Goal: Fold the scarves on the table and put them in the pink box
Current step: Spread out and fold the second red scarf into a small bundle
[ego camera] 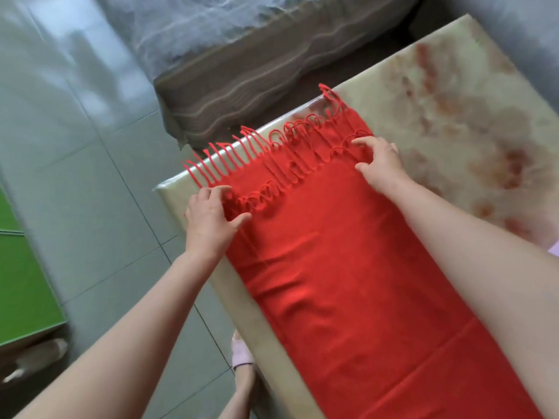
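Scarf [326, 267] looks soft, light, limp; left hand [208, 222] and right hand [381, 161] pinch its 2 fringed corners, sensibly.

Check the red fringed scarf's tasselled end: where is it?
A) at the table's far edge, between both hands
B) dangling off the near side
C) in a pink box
A: the tassels of the red fringed scarf lie along the far edge of the marbled table, left hand and right hand at the corners.

Soft, even daylight; glare on the glossy table [472, 95] edge, motion blur throughout, wide-angle bending at edges.
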